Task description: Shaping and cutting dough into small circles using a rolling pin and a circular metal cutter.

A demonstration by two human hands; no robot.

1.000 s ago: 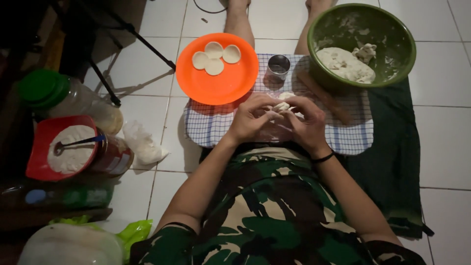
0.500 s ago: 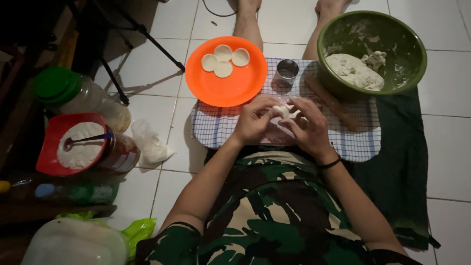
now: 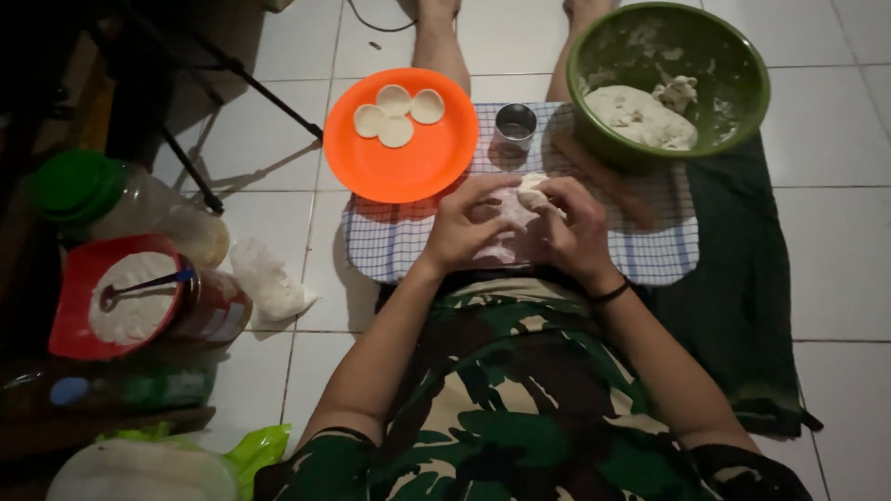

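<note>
My left hand (image 3: 471, 225) and my right hand (image 3: 574, 230) meet over a blue-checked mat (image 3: 390, 239) on the floor. Between their fingers they hold a pale lump of dough (image 3: 527, 192), partly hidden by my fingers. An orange plate (image 3: 408, 158) lies beyond my left hand with several round flat dough discs (image 3: 397, 115) on it. A small metal ring cutter (image 3: 515, 123) stands on the mat between the plate and a green bowl (image 3: 733, 56). The bowl holds more dough (image 3: 639, 113).
A wooden rolling pin (image 3: 608, 178) lies on the mat below the bowl. At left stand a red tub of flour (image 3: 121, 299) with a spoon, a green-lidded jar (image 3: 102, 199) and a clear plastic bag (image 3: 269, 283). A dark cloth (image 3: 742, 297) lies under the mat. Tripod legs (image 3: 190, 172) cross upper left.
Both hands have stayed together on the dough, working it between the fingers. The view has shifted slightly, so everything sits a little lower in the frame.
</note>
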